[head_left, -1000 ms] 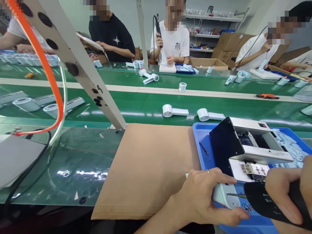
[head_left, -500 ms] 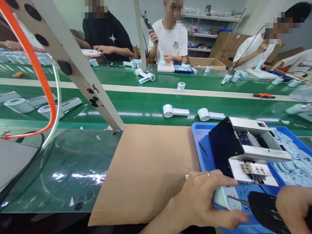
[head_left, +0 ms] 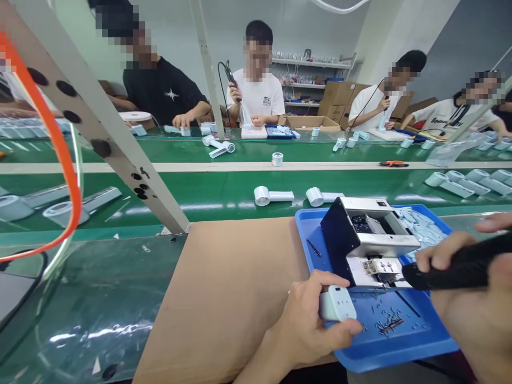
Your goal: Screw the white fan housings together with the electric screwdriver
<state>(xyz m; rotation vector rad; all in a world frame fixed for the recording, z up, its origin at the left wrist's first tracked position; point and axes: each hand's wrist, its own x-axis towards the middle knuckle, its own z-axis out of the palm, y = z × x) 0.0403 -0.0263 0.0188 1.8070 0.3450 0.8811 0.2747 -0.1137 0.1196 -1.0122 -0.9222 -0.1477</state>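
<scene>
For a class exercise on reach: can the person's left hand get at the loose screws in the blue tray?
Probably yes: the left hand is at the edge of the blue tray, the loose screws just beyond, nothing between. But it holds a white device housing, which may need setting down.

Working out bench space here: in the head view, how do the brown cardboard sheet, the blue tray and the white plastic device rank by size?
1. Brown cardboard sheet
2. Blue tray
3. White plastic device, smallest though nearest the camera
</scene>
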